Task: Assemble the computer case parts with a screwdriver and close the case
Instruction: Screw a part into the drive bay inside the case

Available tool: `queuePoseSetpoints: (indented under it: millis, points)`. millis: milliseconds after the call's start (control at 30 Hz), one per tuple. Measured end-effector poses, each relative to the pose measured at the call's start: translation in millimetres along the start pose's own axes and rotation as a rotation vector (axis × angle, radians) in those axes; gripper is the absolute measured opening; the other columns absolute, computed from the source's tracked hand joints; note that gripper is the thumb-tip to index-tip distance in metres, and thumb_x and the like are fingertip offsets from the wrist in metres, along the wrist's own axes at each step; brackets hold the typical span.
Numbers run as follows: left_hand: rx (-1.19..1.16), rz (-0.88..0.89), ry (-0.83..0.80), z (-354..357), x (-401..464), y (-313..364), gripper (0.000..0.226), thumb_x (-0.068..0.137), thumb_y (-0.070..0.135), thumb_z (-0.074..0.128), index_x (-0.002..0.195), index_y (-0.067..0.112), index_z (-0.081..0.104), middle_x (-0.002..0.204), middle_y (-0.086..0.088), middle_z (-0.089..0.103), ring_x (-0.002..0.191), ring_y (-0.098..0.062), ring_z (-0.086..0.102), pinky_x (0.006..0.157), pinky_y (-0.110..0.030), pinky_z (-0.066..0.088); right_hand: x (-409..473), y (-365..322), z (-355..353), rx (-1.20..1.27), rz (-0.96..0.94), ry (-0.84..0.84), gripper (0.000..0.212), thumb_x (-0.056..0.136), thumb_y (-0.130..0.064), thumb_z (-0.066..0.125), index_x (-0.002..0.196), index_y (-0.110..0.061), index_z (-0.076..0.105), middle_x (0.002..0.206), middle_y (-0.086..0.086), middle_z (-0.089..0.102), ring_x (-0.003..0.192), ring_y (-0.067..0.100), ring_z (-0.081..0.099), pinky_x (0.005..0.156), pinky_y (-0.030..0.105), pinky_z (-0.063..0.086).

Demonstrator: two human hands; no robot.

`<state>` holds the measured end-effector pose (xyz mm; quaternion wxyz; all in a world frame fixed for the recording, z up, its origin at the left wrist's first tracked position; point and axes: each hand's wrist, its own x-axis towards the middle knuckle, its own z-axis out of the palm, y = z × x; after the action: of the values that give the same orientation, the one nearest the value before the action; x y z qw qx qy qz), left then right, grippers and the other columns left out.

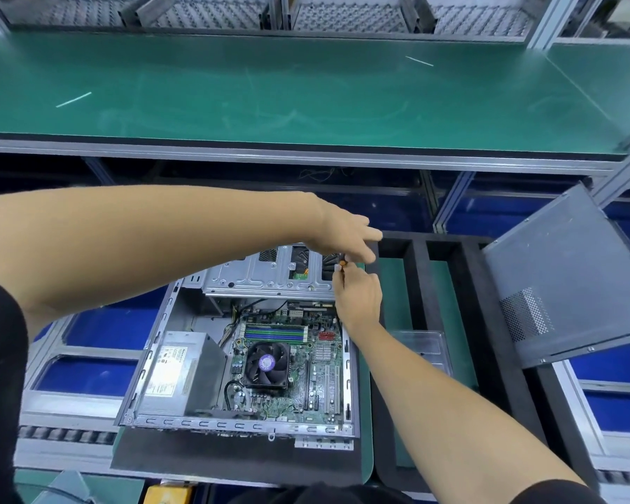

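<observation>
Both hands at the far right corner of the open computer case (241,358).
Right hand (359,301) fingers clamped on the screwdriver (341,264); left hand (346,236) fingers curl over its top.

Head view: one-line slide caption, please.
Both hands, left hand and right hand, meet on a screwdriver at the open computer case; its side panel lies aside.

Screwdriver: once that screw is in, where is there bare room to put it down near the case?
The green mat strip right of the open case, ahead of the clear plastic tray, is bare. So is the wide green bench top beyond. Crowded: the case's far right corner, where both hands meet at the screwdriver, and the leaning side panel at right.
</observation>
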<state>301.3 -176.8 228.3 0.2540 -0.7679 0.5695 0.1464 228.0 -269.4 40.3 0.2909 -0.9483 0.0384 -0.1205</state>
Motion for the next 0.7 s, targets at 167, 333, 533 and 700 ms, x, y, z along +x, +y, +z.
queuePoseSetpoints:
  millis: [167,333,533,700]
  points:
    - [-0.154,-0.057,-0.010,-2.4,2.4,1.0,0.029,0.092,0.005,0.056,0.117,0.019,0.049,0.115,-0.003,0.042,0.099,-0.027,0.048,0.064,-0.035,0.035,-0.1,-0.1,-0.1,-0.022,-0.002,0.002,0.025,0.104,-0.022,0.049,0.080,-0.017,0.053,0.065,0.003,0.055,0.057,0.011,0.028,0.066,0.040,0.040]
    - [-0.055,-0.246,-0.010,12.6,7.6,7.6,0.008,0.105,0.026,0.045,0.105,0.019,0.045,0.085,-0.004,0.050,0.062,-0.021,0.044,0.059,-0.037,0.039,1.3,-1.2,1.0,-0.045,-0.053,-0.033,0.016,0.102,-0.017,0.049,0.095,-0.012,0.063,0.062,0.000,0.047,0.059,0.024,0.039,0.066,0.039,0.034]
    - [0.025,-0.037,0.050,15.0,-1.8,-0.2,0.027,0.094,0.009,0.053,0.113,0.027,0.046,0.092,0.001,0.049,0.066,-0.019,0.041,0.055,-0.033,0.030,1.2,-2.6,0.9,-0.060,-0.079,-0.019,0.017,0.101,-0.016,0.049,0.086,-0.012,0.057,0.064,0.010,0.056,0.062,0.032,0.048,0.068,0.040,0.034]
    - [0.135,0.023,0.114,21.8,-4.1,-3.5,0.026,0.101,0.011,0.054,0.119,0.029,0.047,0.100,0.003,0.037,0.084,-0.021,0.036,0.064,-0.036,0.034,1.4,-0.3,2.3,-0.100,-0.065,-0.044,0.023,0.103,-0.020,0.046,0.092,-0.007,0.061,0.066,0.006,0.050,0.064,0.031,0.048,0.073,0.042,0.040]
